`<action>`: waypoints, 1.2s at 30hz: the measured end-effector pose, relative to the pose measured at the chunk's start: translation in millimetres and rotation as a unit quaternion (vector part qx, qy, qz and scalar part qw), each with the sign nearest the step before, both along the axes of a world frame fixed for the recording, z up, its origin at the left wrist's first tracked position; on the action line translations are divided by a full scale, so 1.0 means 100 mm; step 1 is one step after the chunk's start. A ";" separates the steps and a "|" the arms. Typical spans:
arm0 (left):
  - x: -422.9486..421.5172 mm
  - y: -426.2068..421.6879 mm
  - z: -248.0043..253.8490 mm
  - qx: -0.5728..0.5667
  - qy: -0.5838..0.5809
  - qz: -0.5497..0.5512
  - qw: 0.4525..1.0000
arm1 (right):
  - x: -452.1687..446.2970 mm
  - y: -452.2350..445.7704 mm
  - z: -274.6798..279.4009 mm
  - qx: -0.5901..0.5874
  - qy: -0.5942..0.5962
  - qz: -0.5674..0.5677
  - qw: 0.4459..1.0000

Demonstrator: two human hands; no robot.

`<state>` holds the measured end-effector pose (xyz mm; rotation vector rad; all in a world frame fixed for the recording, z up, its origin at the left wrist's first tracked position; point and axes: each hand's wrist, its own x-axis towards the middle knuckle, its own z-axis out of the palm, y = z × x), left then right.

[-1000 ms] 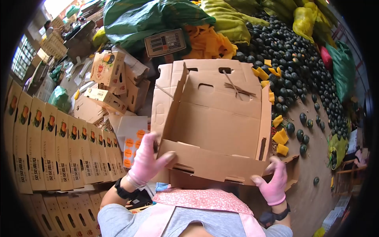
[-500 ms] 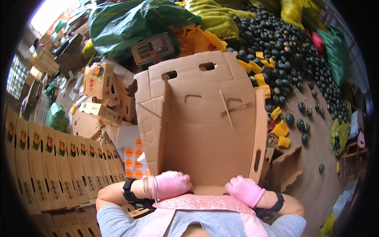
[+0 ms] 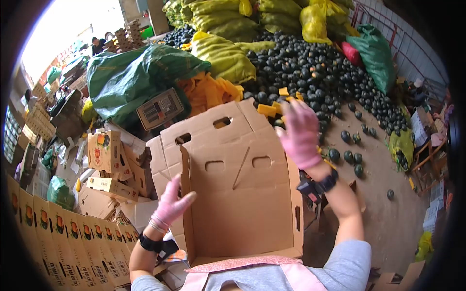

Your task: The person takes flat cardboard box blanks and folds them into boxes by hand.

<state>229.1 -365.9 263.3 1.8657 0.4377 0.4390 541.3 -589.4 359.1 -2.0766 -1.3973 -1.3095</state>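
Observation:
A partly folded cardboard box (image 3: 242,213) lies open side up in front of my body, its far panel with handle slots spread flat. My left hand (image 3: 172,201), in a pink glove, is beside the box's left wall, thumb and fingers apart. Raised over the far right corner of the box is my right hand (image 3: 301,136), also gloved in pink, fingers spread and slightly blurred, holding nothing. A thin fold or strip shows diagonally on the far panel.
Printed cartons (image 3: 73,242) stand in a row at lower left, with more boxes (image 3: 104,150) behind. A scale display (image 3: 160,109) rests by a green sack (image 3: 141,72). Dark green pumpkins (image 3: 315,72) are heaped beyond. A person (image 3: 97,45) is far back.
Both hands have left the box's near edge; my right hand rose to the far right, my left moved to the left wall. The view has tilted up, and the loose brown sticks are gone from the panel.

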 end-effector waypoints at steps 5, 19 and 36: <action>-0.07 -0.07 0.04 0.134 0.028 0.014 0.991 | -0.45 -0.80 -0.43 -0.079 0.543 0.019 0.836; 0.02 -0.34 0.55 0.218 -0.022 0.006 0.976 | -0.74 -1.15 -0.63 0.188 0.667 0.208 0.691; 0.03 -0.44 0.42 -0.175 -0.155 -0.051 0.971 | -0.75 -1.32 -0.55 0.180 0.640 0.207 0.718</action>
